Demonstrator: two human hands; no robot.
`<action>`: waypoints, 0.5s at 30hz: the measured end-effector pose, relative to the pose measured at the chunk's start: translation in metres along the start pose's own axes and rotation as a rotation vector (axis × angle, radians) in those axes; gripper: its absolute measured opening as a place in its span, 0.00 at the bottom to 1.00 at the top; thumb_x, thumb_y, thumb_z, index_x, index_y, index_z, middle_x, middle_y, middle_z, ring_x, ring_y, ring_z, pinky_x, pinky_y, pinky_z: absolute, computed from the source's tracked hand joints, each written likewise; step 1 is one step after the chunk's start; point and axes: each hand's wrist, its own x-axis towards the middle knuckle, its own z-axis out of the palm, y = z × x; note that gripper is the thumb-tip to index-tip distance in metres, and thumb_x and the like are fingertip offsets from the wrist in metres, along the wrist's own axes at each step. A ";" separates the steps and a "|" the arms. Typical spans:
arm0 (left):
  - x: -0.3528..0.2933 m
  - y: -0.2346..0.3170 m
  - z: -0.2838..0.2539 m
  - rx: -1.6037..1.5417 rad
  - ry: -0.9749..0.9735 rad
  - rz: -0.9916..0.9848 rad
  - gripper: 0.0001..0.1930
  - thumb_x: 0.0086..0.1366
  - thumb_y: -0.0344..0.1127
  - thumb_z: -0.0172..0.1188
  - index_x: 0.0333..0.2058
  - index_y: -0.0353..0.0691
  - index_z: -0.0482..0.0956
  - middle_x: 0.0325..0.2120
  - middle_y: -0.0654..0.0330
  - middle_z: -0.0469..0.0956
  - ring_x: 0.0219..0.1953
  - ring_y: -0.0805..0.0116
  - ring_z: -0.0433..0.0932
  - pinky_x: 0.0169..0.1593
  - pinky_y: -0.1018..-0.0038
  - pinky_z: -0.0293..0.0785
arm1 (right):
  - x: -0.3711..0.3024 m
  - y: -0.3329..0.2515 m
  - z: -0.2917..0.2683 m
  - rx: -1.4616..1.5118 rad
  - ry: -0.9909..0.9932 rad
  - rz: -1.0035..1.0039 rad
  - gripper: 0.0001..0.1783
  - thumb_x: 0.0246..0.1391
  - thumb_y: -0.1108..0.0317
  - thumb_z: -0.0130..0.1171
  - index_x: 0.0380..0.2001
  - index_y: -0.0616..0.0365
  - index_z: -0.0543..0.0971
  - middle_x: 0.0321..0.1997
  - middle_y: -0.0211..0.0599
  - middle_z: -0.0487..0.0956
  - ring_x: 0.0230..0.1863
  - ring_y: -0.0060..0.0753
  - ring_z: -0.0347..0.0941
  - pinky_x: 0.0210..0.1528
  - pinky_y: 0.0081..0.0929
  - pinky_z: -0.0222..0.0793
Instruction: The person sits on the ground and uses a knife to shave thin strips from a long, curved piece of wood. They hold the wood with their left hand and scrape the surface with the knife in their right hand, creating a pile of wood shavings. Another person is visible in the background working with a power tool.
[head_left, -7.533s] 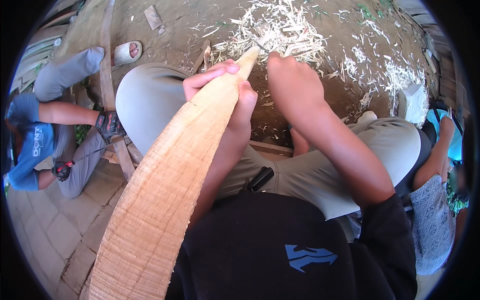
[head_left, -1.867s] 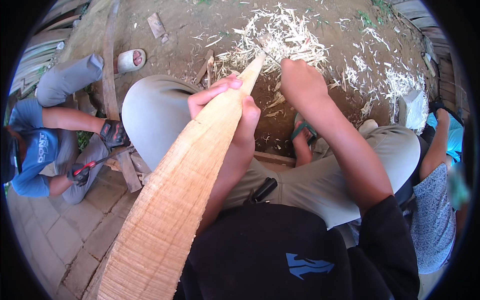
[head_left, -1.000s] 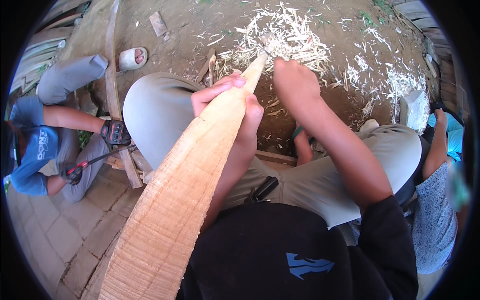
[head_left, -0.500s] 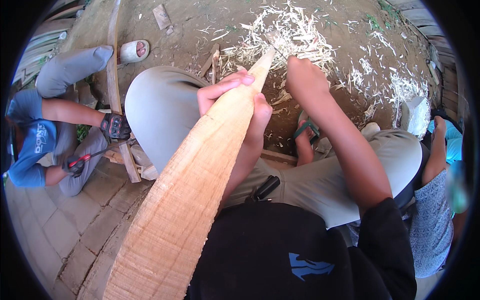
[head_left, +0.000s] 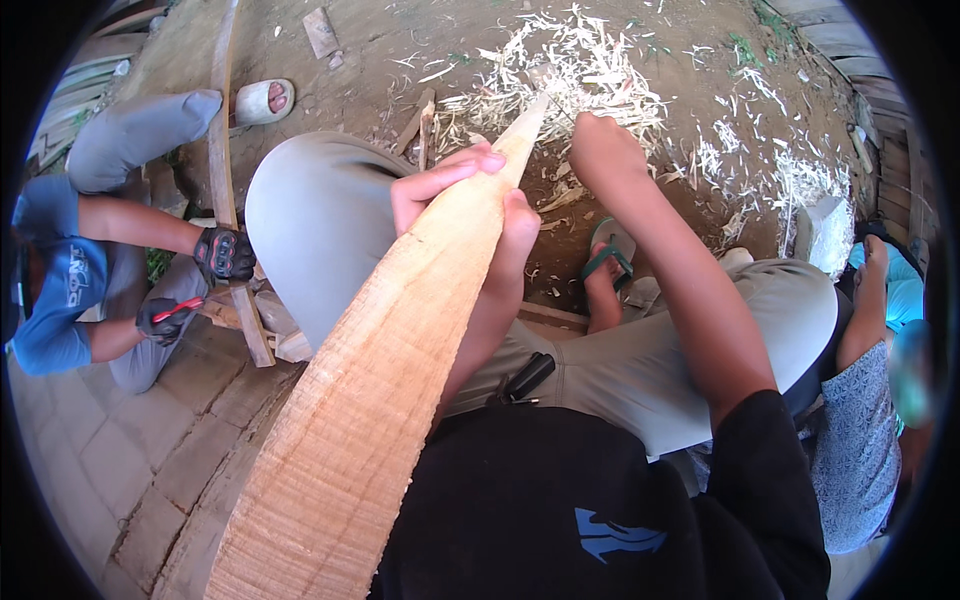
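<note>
A long, pale wooden blank [head_left: 370, 370] slants from the lower left up to a narrow tip pointing away from me. My left hand [head_left: 470, 195] grips it below that tip, fingers over the left edge and thumb on the right. Beside the tip, my right hand [head_left: 608, 150] is closed in a fist. A thin dark blade, apparently a knife [head_left: 563, 106], sticks out of the fist toward the tip; its handle is hidden.
Wood shavings [head_left: 590, 70] lie on the dirt beyond my hands. At left, a person's gloved hands [head_left: 225, 253] work near a wooden strip [head_left: 222, 160], one with a red-handled tool [head_left: 180, 309]. Another person [head_left: 855, 450] sits close at right. A pale block [head_left: 823, 235] stands right of my knee.
My hands and the wooden blank keep nearly the same pose, with a very slight shift left in view. The co-worker's red-handled tool has changed its angle.
</note>
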 end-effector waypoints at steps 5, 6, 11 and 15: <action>0.000 0.004 -0.002 -0.029 0.002 -0.029 0.19 0.61 0.20 0.56 0.48 0.35 0.61 0.47 0.51 0.74 0.55 0.58 0.75 0.62 0.59 0.68 | 0.031 0.012 0.024 0.071 0.018 0.041 0.14 0.56 0.72 0.52 0.44 0.65 0.78 0.45 0.59 0.81 0.50 0.56 0.79 0.52 0.46 0.76; -0.001 0.003 -0.001 -0.003 0.004 -0.017 0.19 0.61 0.20 0.56 0.48 0.35 0.61 0.46 0.51 0.74 0.55 0.58 0.75 0.62 0.59 0.68 | 0.034 0.017 0.028 0.069 -0.003 0.066 0.14 0.57 0.72 0.51 0.45 0.64 0.79 0.47 0.58 0.81 0.52 0.55 0.79 0.53 0.45 0.75; -0.001 0.006 0.000 0.087 0.013 -0.027 0.19 0.63 0.22 0.57 0.50 0.34 0.61 0.48 0.49 0.74 0.55 0.58 0.74 0.61 0.61 0.68 | 0.045 0.037 0.046 0.126 -0.028 0.183 0.16 0.58 0.71 0.51 0.48 0.63 0.79 0.51 0.56 0.80 0.55 0.52 0.78 0.57 0.44 0.73; -0.002 0.016 0.003 0.114 0.040 -0.096 0.20 0.63 0.23 0.61 0.49 0.34 0.60 0.49 0.48 0.73 0.55 0.60 0.73 0.60 0.65 0.69 | 0.039 0.041 0.045 0.179 -0.078 0.222 0.18 0.57 0.70 0.51 0.49 0.62 0.78 0.52 0.55 0.80 0.56 0.52 0.77 0.57 0.43 0.73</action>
